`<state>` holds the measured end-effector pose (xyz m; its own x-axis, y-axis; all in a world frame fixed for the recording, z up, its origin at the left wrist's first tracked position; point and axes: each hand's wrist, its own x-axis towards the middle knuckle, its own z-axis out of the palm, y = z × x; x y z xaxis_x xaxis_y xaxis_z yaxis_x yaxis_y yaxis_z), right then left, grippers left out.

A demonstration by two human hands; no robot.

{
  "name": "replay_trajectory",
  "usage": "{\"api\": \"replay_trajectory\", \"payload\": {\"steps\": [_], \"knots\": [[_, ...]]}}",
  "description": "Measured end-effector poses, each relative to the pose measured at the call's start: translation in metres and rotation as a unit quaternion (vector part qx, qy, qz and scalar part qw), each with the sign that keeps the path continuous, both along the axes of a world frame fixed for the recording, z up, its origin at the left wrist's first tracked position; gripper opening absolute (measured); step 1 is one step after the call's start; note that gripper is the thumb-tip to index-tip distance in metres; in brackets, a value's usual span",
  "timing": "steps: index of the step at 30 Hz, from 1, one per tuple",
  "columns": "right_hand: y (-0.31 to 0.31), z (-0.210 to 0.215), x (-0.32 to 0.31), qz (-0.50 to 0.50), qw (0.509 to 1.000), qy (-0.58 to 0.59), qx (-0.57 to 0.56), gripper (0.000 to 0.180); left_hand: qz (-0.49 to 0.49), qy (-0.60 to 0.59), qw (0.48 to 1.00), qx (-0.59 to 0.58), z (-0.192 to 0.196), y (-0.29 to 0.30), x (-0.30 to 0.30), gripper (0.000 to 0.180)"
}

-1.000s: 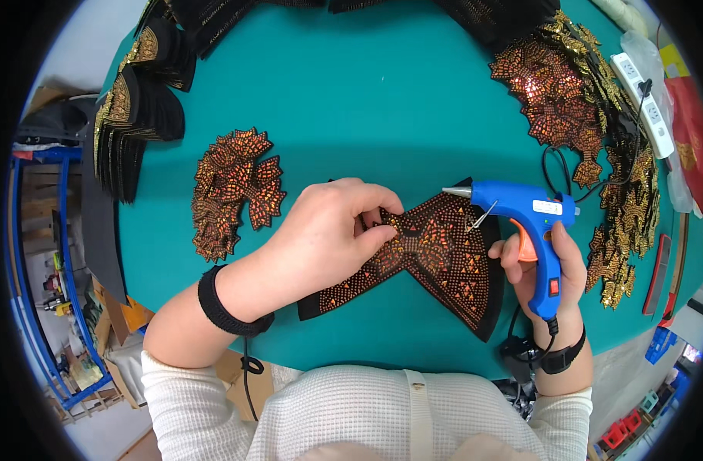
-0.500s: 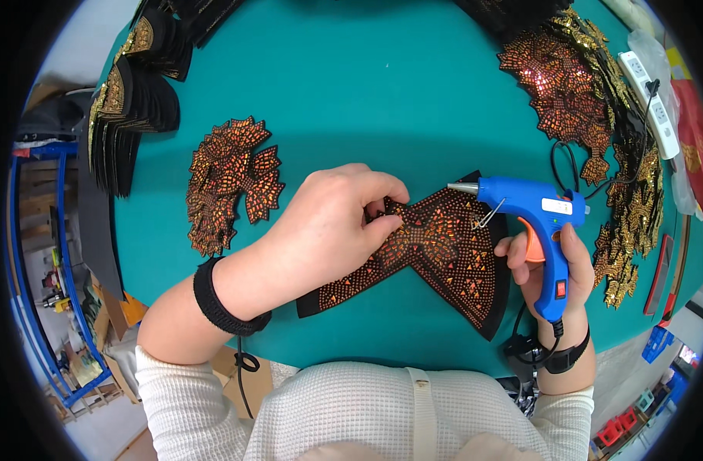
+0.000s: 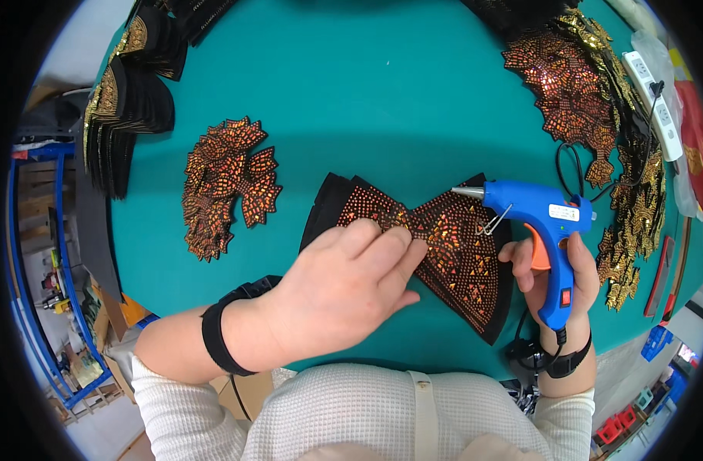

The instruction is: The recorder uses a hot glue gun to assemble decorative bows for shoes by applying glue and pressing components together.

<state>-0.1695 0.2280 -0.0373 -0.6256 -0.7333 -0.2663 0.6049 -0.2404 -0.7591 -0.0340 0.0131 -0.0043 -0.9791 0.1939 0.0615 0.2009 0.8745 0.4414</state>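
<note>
On the table lies a black, bow-shaped fabric piece [image 3: 468, 280] studded with orange stones. A smaller orange-stoned bow-like piece [image 3: 445, 237] sits over its middle, partly covered. My left hand [image 3: 351, 280] rests on the left wing and middle, its fingers pressing down near the narrow waist and its thumb apart; they hide what lies beneath. At the right, my right hand [image 3: 580, 269] grips a blue hot glue gun [image 3: 532, 201] by its handle, fingers near the orange trigger. The gun's metal nozzle points left, above the upper edge of the right wing.
Orange-stoned leaf-shaped pieces [image 3: 221, 173] lie left on the green table [image 3: 328, 92]. More orange pieces [image 3: 559, 84] and gold trims [image 3: 636, 223] pile up at the right, beside a white power strip [image 3: 653, 104]. Stacked black pieces [image 3: 140, 100] stand far left. The gun's cord [image 3: 570, 157] loops nearby.
My left hand has gone from a pinch at the upper middle of the bow to pressing down on it, lower and nearer me. The glue gun has hardly moved.
</note>
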Motion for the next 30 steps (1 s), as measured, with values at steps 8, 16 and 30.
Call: {"api": "replay_trajectory", "payload": {"steps": [8, 16, 30], "knots": [[-0.0029, 0.0017, 0.0032, -0.009, 0.999, 0.018, 0.034, 0.056, -0.004, -0.003, 1.000, -0.026, -0.0062, 0.0026, 0.0027, 0.055], [-0.0032, 0.0015, 0.0035, -0.010, 0.997, 0.038, 0.060, 0.059, -0.018, -0.027, 0.998, -0.047, -0.0046, 0.0023, 0.0012, 0.058], [-0.0021, 0.0008, 0.0008, 0.012, 0.998, 0.048, 0.050, 0.060, -0.006, -0.038, 0.999, -0.035, -0.0021, 0.0038, -0.0017, 0.061]]}}
